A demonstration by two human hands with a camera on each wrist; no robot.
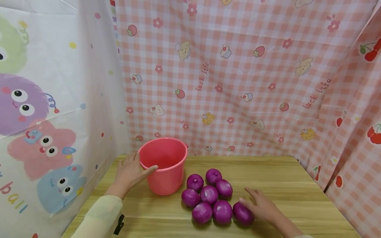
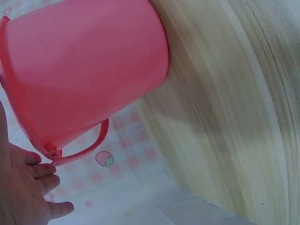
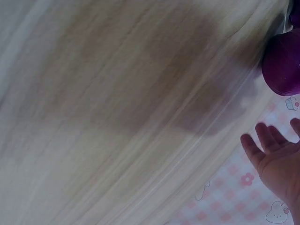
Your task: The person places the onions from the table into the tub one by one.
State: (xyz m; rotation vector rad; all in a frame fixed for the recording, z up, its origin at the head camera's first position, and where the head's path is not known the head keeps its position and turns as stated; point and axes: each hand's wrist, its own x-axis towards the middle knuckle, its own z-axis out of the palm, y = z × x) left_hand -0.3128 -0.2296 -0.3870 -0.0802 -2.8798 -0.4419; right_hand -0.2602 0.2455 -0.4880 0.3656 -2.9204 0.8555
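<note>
A pink bucket [image 1: 165, 180] stands upright at the left of the table, and nothing shows in the part of its inside that I see. My left hand [image 1: 130, 172] is at its near left rim, fingers spread and thumb stretched along the edge. In the left wrist view its fingertips come right up to the bucket's looped handle [image 2: 104, 136]. Several purple onions [image 1: 209, 195] lie in a cluster right of the bucket. With fingers extended and nothing gripped, my right hand [image 1: 262, 206] hovers beside the rightmost onion [image 1: 243, 214], its thumb overlapping that onion in the head view.
The wooden table [image 1: 285, 175] carries the bucket and onions. Behind it hangs a pink checked cloth [image 1: 226, 72], with a white cartoon-print cloth [image 1: 98, 82] at the left. A small black strap [image 1: 119, 224] shows by the left sleeve [image 1: 101, 211].
</note>
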